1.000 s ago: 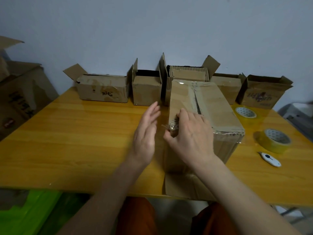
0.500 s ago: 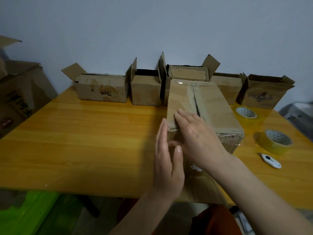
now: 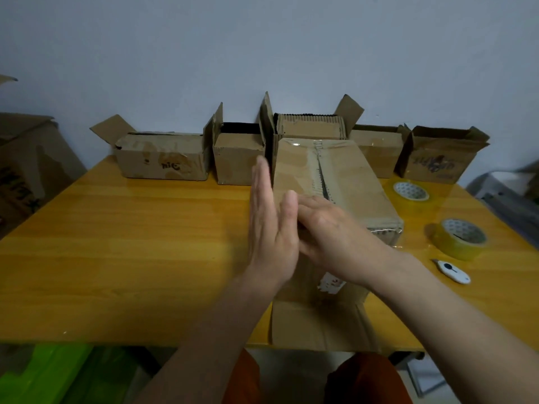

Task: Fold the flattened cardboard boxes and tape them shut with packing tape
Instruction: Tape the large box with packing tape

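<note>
On the table (image 3: 116,243), the taped box (image 3: 350,182) points away lengthwise, seemingly between both hands' straight fingers (image 3: 262,185).

Both hands flat on taped box (image 3: 347,182): left hand (image 3: 269,225) against its side, right hand (image 3: 329,231) on top, on desk (image 3: 131,243).

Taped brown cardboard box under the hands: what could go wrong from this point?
1. The taped brown cardboard box has its near bottom flap past the yellow wooden table edge; pressing could tip or slide it toward the person.
2. The left hand lies flat against the box's left side and the right hand flat on top; uneven pressure may wrinkle the clear tape.
3. The white utility knife lies near the right forearm and might get knocked.
</note>
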`<state>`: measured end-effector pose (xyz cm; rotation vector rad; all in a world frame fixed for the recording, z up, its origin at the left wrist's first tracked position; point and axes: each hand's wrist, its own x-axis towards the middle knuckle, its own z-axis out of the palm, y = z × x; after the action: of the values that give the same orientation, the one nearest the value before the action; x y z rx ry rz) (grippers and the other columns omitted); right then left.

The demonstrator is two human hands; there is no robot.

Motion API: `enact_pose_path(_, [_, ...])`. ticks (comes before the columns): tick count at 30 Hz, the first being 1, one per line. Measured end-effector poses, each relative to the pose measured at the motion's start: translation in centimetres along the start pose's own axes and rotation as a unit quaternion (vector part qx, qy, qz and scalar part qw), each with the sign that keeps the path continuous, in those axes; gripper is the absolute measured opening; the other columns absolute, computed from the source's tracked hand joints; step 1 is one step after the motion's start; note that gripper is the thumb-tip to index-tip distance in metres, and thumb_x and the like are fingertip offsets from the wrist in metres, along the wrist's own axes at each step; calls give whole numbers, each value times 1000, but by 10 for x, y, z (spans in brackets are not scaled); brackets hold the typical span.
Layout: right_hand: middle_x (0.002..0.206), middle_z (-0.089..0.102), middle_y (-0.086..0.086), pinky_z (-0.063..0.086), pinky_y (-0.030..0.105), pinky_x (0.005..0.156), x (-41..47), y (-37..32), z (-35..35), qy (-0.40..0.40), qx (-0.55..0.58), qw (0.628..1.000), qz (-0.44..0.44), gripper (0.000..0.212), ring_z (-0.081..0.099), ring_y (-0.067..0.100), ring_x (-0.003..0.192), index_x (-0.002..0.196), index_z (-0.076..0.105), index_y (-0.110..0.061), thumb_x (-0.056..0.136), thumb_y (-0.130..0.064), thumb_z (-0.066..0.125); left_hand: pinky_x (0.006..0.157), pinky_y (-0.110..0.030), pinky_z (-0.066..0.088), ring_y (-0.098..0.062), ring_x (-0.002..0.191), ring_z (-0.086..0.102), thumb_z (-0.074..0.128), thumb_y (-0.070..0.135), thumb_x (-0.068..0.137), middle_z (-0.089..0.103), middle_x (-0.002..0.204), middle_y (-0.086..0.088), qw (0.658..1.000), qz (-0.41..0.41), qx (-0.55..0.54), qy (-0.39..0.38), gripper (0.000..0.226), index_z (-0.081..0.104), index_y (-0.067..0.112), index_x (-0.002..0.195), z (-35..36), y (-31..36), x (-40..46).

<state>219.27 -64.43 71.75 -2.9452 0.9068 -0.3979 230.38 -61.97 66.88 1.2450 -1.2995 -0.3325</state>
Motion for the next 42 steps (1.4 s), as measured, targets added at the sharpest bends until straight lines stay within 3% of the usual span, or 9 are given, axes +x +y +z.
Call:
enact_pose_path(5, [158, 21, -3, 12, 40, 120, -16, 41, -15, -56, -157, 986, 25, 79, 13, 18, 147, 152, 15, -25, 88, -67, -2, 114, -42, 32, -18, 124, 55, 21, 46, 104, 64, 128, -10, 963, 198, 171, -55, 61, 58, 4, 130, 1, -18, 15])
enact_pose_path(11, [158, 4, -16, -7, 50, 118, -46, 81, -28, -86, -168, 980, 60, 71, -7, 15, 147, 145, 2, -51, 79, -75, -8, 112, -40, 36, -24, 118, 60, 45, 43, 98, 66, 122, -12, 910, 324, 239, -100, 49, 67, 3, 118, -11, -27, 23])
enact_pose_path(17, [157, 3, -21, -1, 35, 117, -71, 105, -25, -27, 49, 995, 85, 59, -14, 5, 145, 136, 33, -56, 79, -72, 36, 108, -41, 39, -19, 123, 56, 55, 47, 90, 63, 128, -4, 885, 316, 293, -175, 49, 64, 14, 124, -23, -20, 27])
enact_pose_path(21, [158, 9, -16, 2, 30, 113, -69, 98, -17, 62, 152, 981, 108, 58, -9, 4, 145, 125, 59, -41, 70, -58, 59, 81, -30, 41, -17, 107, 54, 45, 73, 80, 61, 126, 1, 817, 247, 466, -233, 74, 52, 26, 137, -15, 28, 37])
enact_pose_path(25, [159, 13, -9, 12, 34, 116, -73, 100, -6, 129, 194, 968, 92, 62, 0, 8, 147, 126, 60, -31, 68, -50, 72, 117, -37, 15, -19, 145, 14, 34, 78, 80, 13, 160, 2, 747, 174, 536, -352, 91, -3, 37, 153, 23, 48, 45])
enact_pose_path(30, [154, 21, -19, 26, 25, 116, -114, 111, 3, 205, 412, 867, 190, 93, 20, -9, 139, 148, 21, -38, 72, -47, 74, 119, -36, -4, -8, 148, -7, 15, 77, 79, -10, 161, 13, 723, 138, 515, -438, 75, -23, 55, 139, 23, 42, 47])
enact_pose_path(33, [151, 31, -16, 32, 22, 112, -113, 105, 9, 229, 484, 830, 158, 70, 28, -6, 137, 144, 31, -36, 83, -42, 64, 119, -41, -7, -9, 148, -6, 31, 70, 86, -7, 161, 13, 718, 81, 493, -485, 70, -12, 60, 141, 30, 54, 52])
enact_pose_path(37, [146, 42, -6, 40, 18, 104, -97, 105, 16, 216, 535, 807, 129, 64, 39, 0, 133, 142, 39, -24, 83, -23, 65, 119, -49, 12, -16, 141, 24, 31, 75, 82, 27, 154, 2, 774, 72, 463, -425, 73, 21, 37, 144, 52, 63, 45])
enact_pose_path(42, [126, 63, 3, 49, 24, 93, -93, 117, 34, 241, 685, 673, 140, 66, 58, 13, 120, 129, 55, -15, 67, -6, 73, 121, -49, 0, -15, 149, -3, 7, 79, 73, -9, 162, 6, 756, 82, 481, -436, 79, -20, 53, 143, 56, 53, 43])
